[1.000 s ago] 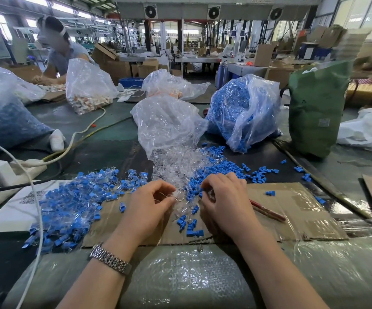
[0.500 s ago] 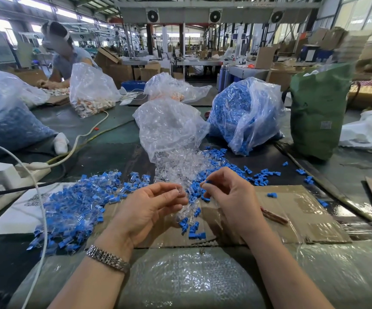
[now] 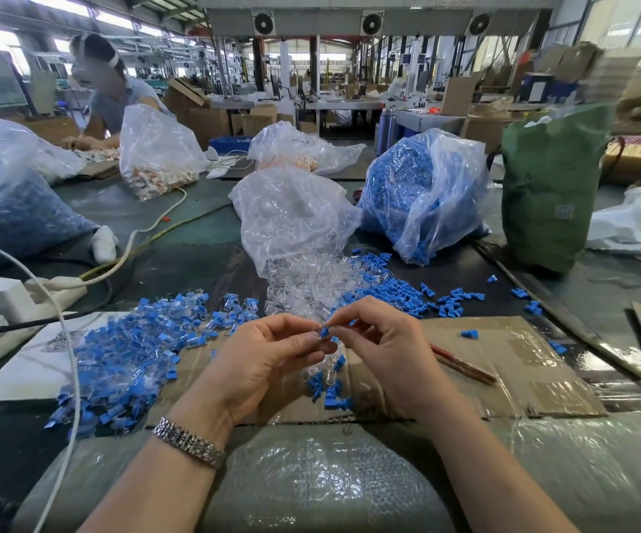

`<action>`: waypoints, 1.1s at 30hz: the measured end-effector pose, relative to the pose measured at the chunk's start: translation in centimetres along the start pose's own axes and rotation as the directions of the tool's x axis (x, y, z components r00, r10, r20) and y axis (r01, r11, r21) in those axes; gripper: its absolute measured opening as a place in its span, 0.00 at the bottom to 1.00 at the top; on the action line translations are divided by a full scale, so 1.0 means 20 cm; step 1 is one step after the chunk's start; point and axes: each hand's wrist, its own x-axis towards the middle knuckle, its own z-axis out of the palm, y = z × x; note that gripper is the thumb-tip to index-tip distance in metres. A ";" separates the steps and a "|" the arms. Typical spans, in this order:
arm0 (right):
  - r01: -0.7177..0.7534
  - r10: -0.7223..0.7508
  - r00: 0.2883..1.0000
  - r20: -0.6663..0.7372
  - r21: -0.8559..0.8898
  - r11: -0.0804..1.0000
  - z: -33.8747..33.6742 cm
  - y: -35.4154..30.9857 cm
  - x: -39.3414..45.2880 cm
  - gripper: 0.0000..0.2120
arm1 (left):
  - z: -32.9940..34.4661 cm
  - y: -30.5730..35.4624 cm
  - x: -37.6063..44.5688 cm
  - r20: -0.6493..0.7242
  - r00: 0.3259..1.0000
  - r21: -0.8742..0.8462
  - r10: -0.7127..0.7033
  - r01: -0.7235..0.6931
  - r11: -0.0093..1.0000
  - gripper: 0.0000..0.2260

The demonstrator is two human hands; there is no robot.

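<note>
My left hand (image 3: 272, 355) and my right hand (image 3: 384, 352) meet above a flat cardboard sheet (image 3: 503, 363). Between their fingertips sits a small blue plastic piece (image 3: 324, 332); my right thumb and forefinger pinch it, and my left fingertips pinch a small clear piece against it. A heap of joined blue-and-clear pieces (image 3: 126, 355) lies to the left. Loose clear pieces (image 3: 311, 278) spill from a clear bag (image 3: 292, 217) just beyond my hands. Loose blue pieces (image 3: 395, 290) lie to their right.
A bag of blue pieces (image 3: 418, 194) and a green sack (image 3: 549, 186) stand at the back right. A power strip with a white charger (image 3: 7, 298) and cables lie left. A red pencil (image 3: 465, 365) rests on the cardboard. Another person (image 3: 107, 94) works at the far left.
Both hands lifted off the cardboard, each bringing up a small piece. They came together, and the blue piece now sits between the fingertips of both.
</note>
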 end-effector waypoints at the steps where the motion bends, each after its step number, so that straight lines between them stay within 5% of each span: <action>1: 0.025 -0.025 1.000 -0.001 -0.044 0.999 0.00 0.00 0.00 0.04 | 0.00 0.00 0.00 0.009 1.000 0.000 0.002 -0.002 1.000 0.07; 6: 0.091 -0.093 0.996 -0.005 -0.150 0.984 0.01 0.00 -0.01 0.04 | 0.00 0.00 0.00 0.018 1.000 0.010 -0.001 0.001 1.000 0.07; 9: -0.016 0.015 1.000 -0.007 -0.031 0.999 -0.01 -0.01 -0.01 0.09 | -0.01 0.00 0.00 0.024 1.000 -0.022 -0.001 0.001 1.000 0.07; 12: -0.143 0.120 0.969 -0.217 -0.096 0.985 -0.07 0.03 0.00 0.08 | -0.01 0.00 0.00 0.011 1.000 -0.042 0.009 -0.008 0.999 0.06; 14: -0.322 0.212 0.936 -0.282 -0.440 0.838 -0.12 0.06 0.02 0.14 | -0.02 0.00 0.00 0.011 1.000 -0.058 0.018 -0.017 0.998 0.07; 16: -0.486 0.412 0.868 -0.278 -0.652 0.583 -0.13 0.06 0.02 0.25 | -0.03 0.00 0.01 0.012 1.000 -0.057 0.020 -0.019 0.998 0.10; 18: -0.495 0.537 0.808 -0.243 -0.774 0.395 -0.14 0.05 0.01 0.32 | -0.04 -0.01 0.01 0.015 1.000 -0.057 0.020 -0.019 0.998 0.11; 21: -0.438 0.582 0.790 -0.193 -0.842 0.314 -0.16 0.03 -0.01 0.30 | -0.05 -0.01 0.02 0.005 1.000 -0.081 0.023 -0.023 0.996 0.11; 26: -0.425 0.553 0.825 -0.117 -0.773 0.471 -0.19 0.00 -0.01 0.11 | -0.07 -0.01 0.02 -0.005 1.000 -0.110 0.021 -0.021 0.994 0.13; 30: -0.552 0.608 0.791 0.066 -0.350 0.757 -0.22 -0.08 0.02 0.13 | -0.07 0.01 0.02 -0.031 0.999 -0.130 0.028 -0.031 0.991 0.13; 33: -0.614 0.620 0.701 0.352 -0.145 0.776 -0.22 -0.18 0.04 0.10 | -0.06 0.01 0.02 -0.066 0.996 -0.133 0.067 -0.075 0.988 0.11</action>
